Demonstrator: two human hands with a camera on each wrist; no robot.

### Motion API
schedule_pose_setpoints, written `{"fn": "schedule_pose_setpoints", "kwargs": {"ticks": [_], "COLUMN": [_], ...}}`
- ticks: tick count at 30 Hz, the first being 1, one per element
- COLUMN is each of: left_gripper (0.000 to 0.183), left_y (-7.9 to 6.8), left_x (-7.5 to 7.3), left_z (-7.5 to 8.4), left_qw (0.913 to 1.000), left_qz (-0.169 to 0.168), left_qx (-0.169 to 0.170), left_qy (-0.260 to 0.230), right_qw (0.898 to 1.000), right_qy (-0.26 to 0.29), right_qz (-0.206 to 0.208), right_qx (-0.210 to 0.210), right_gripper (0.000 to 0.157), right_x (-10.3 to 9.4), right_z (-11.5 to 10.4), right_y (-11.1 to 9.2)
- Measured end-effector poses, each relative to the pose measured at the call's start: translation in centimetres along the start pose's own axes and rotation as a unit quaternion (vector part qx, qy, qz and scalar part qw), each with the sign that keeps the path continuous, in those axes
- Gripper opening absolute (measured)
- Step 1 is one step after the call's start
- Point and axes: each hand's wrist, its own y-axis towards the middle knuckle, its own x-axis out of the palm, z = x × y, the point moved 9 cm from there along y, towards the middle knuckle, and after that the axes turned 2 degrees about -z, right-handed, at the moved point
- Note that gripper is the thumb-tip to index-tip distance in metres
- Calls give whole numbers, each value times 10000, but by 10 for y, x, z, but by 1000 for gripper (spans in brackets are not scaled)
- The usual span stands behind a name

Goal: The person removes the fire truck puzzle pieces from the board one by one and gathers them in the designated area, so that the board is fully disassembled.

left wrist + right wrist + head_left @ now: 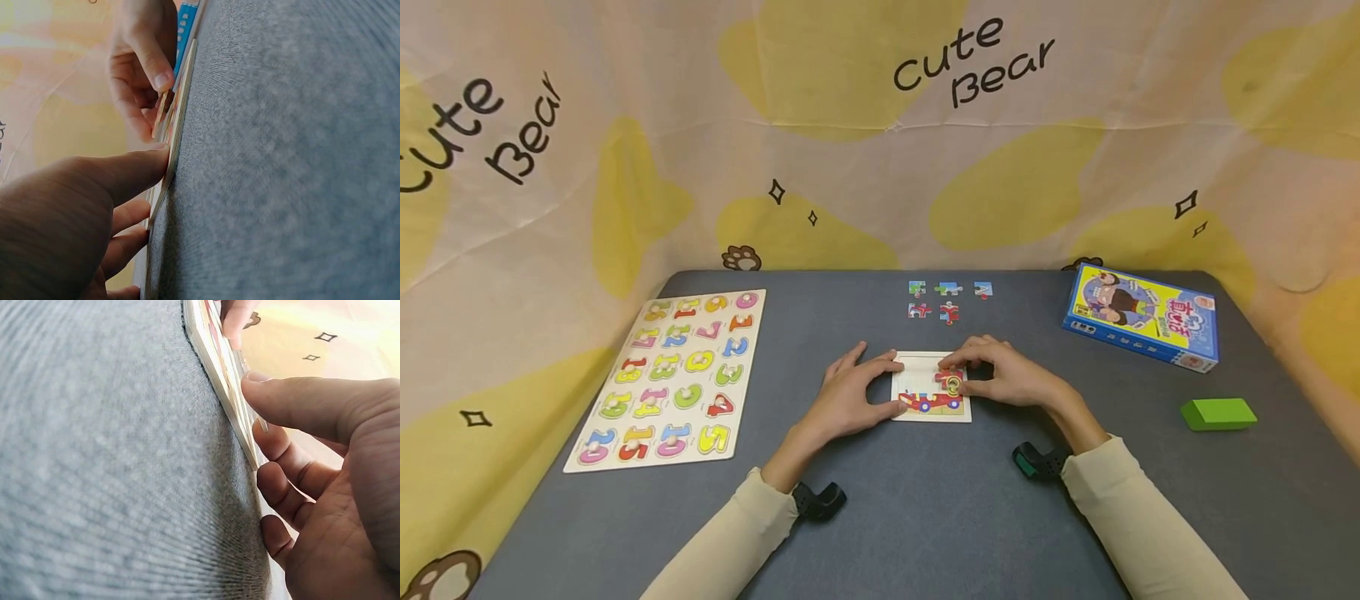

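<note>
A small square jigsaw tray (917,360) lies on the table, with a picture of a red vehicle in its lower part. My left hand (850,398) rests on the tray's left side, thumb near the front corner and fingers farther back. At the tray's right side my right hand (1018,375) pinches a red jigsaw piece (951,382) between thumb and fingers, just over the tray. In the left wrist view the pinched piece (160,112) stands tilted above the board's edge. The right wrist view shows my right thumb (300,403) close to the tray's edge (219,387).
Several loose jigsaw pieces (949,312) lie behind the tray. A number board (748,417) is at left. At right are a blue and yellow box (1142,317) and a green block (1218,414). A printed curtain (850,167) hangs behind the grey table (925,517).
</note>
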Motion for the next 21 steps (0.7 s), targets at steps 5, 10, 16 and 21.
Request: {"fn": "schedule_pose_setpoints", "kwargs": {"ticks": [5,10,16,21], "left_gripper": [56,54,54,54], "left_y": [0,1,1,0], "left_x": [1,1,1,2], "left_z": [0,-1,-2,-3], "left_qw": [10000,10000,10000,10000], "left_qz": [-20,30,28,10], "left_qx": [-19,-1,-4,-12], "left_qy": [-12,9,-21,-47], "right_qw": [9993,9983,9974,9968], "right_qy": [340,372,288,205], "right_qz": [144,364,539,616], "right_qx": [101,257,390,458], "right_gripper": [38,36,35,37], "right_x": [-5,-14,-26,-35], "right_z": [8,19,31,40], "right_y": [0,-1,-1,0]}}
